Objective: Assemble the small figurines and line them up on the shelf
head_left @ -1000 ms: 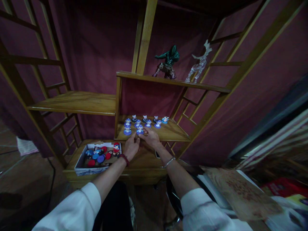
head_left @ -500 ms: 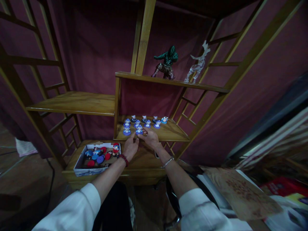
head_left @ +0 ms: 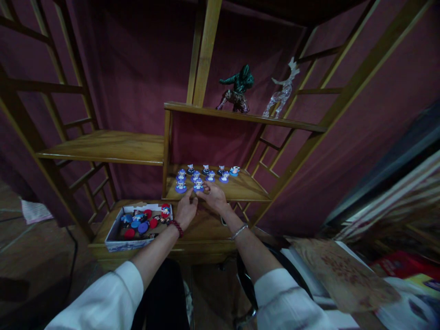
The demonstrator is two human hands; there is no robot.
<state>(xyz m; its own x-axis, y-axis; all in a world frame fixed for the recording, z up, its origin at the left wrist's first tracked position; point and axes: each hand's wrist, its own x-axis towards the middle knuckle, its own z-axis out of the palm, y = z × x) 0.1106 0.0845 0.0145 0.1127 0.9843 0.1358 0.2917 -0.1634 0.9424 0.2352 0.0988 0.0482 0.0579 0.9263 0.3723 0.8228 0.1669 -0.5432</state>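
A small purple-and-white figurine on a round purple base stands at the front edge of the low shelf. My right hand holds it from the right, fingers curled at its side. From the front left, my left hand has its index finger and thumb at the base. Left of it stands a matching figurine, apart from both hands. Behind are more purple ones, among them a figurine in the middle row. A back row has dark-based figurines and a blue-based one.
An open cardboard box of red, blue and purple-based figurines sits below left on the cabinet top. Overhead, the upper shelf carries a green-hooded statue and a clear deer statue. Papers lie at the lower right.
The view has shifted very slightly. Both hands stay at the same front figurine, with no other visible change.
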